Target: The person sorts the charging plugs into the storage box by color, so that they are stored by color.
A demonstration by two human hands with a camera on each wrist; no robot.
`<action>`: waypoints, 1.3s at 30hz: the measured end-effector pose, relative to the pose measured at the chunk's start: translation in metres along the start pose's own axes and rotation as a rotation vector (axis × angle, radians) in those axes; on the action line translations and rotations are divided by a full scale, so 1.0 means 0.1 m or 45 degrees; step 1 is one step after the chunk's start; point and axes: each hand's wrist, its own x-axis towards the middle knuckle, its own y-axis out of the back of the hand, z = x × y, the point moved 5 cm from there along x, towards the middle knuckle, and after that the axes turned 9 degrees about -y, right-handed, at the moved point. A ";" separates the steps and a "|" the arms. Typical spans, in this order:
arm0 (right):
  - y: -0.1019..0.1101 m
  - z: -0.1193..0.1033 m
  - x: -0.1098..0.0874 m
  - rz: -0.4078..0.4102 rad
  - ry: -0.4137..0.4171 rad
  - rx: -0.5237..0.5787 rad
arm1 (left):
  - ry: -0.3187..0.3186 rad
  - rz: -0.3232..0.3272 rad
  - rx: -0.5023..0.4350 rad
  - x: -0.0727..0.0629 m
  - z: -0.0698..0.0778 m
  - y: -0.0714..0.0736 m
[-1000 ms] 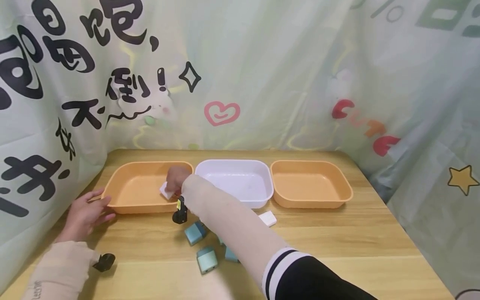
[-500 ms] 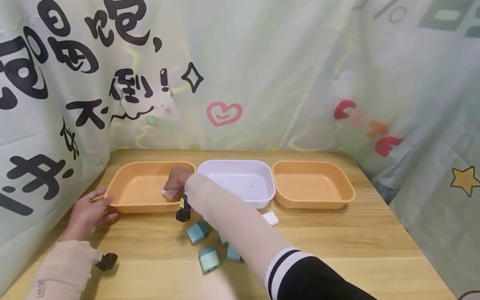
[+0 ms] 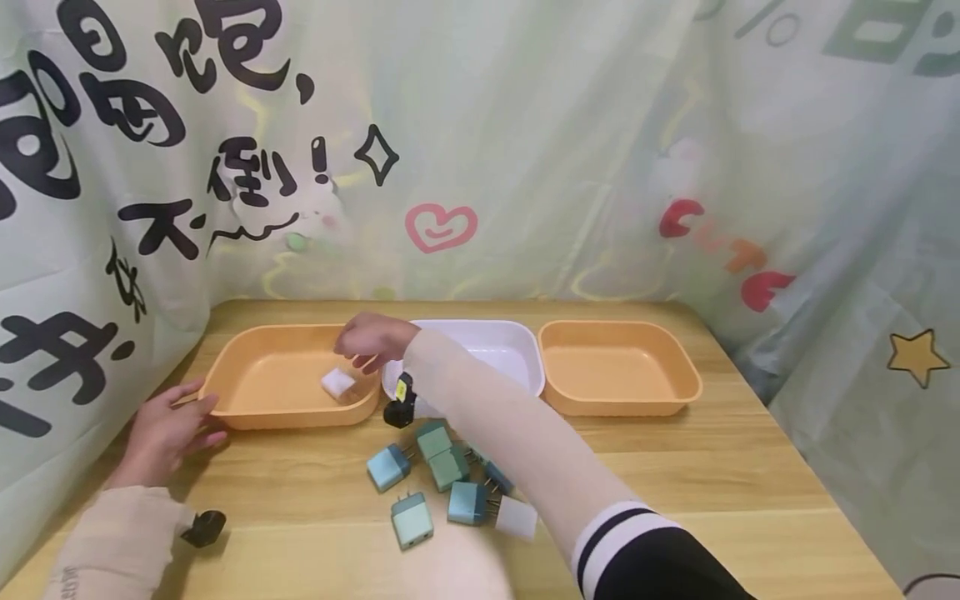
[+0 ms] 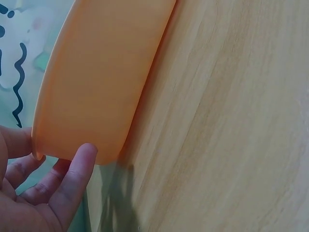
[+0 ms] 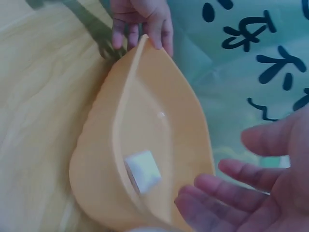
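Observation:
My right hand [image 3: 375,337] hovers over the right end of the left orange tray [image 3: 288,419], its fingers spread and holding nothing. A white charger block [image 3: 337,382] lies in that tray below the fingers; the right wrist view also shows the block [image 5: 143,171] on the tray floor by the wall, apart from my fingers [image 5: 227,193]. My left hand [image 3: 167,429] touches the tray's left front corner with relaxed fingers. In the left wrist view its fingertips [image 4: 87,151] lie right at the outer wall and rim.
A white tray [image 3: 517,329] and another orange tray [image 3: 622,408] stand to the right in a row. Several blue and green plug chargers [image 3: 412,521] and a white charger [image 3: 516,517] lie on the wooden table [image 3: 712,508] in front, partly behind my right forearm. A printed curtain [image 3: 525,167] hangs behind.
My right hand has let go of the white charger in the left tray, then lifted and shifted right, its fingers spreading. The left hand stays at the tray corner.

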 end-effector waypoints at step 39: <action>0.86 1.79 -1.63 0.088 0.167 0.112 | -0.021 -0.029 0.019 0.00 -0.02 0.01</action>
